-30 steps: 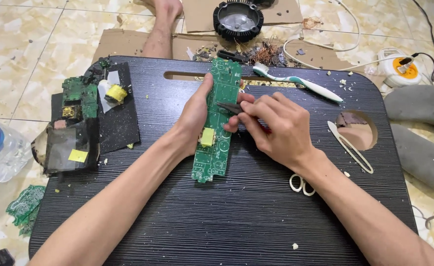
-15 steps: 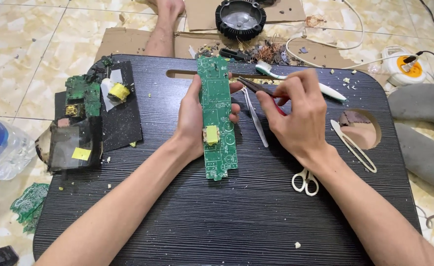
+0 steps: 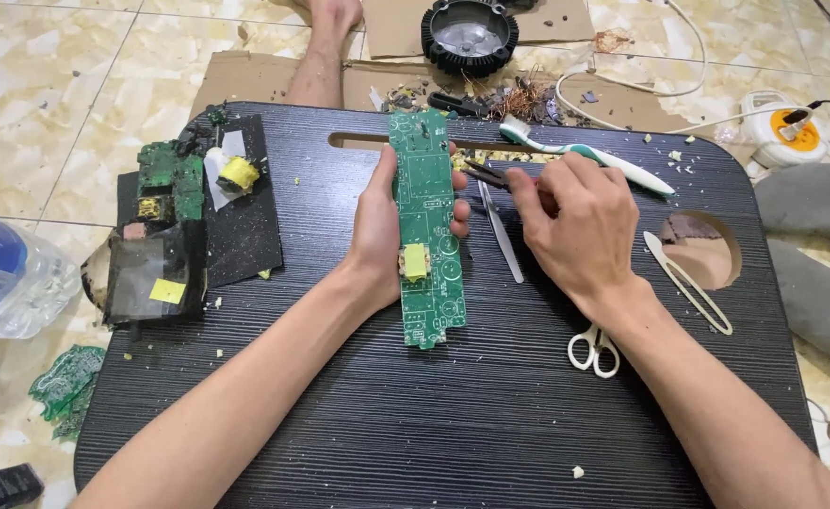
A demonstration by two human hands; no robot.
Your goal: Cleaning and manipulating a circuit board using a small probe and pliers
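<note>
1. Circuit board (image 3: pixel 427 226), long and green, is raised lengthwise over the middle of the black tray (image 3: pixel 415 424), with a yellow part (image 3: pixel 416 261) near its lower half.
2. Left hand (image 3: pixel 382 231) grasps the board from its left edge, thumb behind, fingertips (image 3: pixel 459 203) wrapping the right edge.
3. Right hand (image 3: pixel 575 221) is clenched on a dark thin tool (image 3: pixel 484 173), perhaps pliers; its tip points at the board's right edge, just beside it.
4. Tweezers (image 3: pixel 500 231) lie on the tray between the hands.
5. Toothbrush (image 3: pixel 585 162) lies beyond the right hand; white scissors (image 3: pixel 594 349) show just under the right wrist.
6. Other green board pieces (image 3: pixel 172 179) rest on a black sheet (image 3: pixel 245 226) at the tray's left.
</note>
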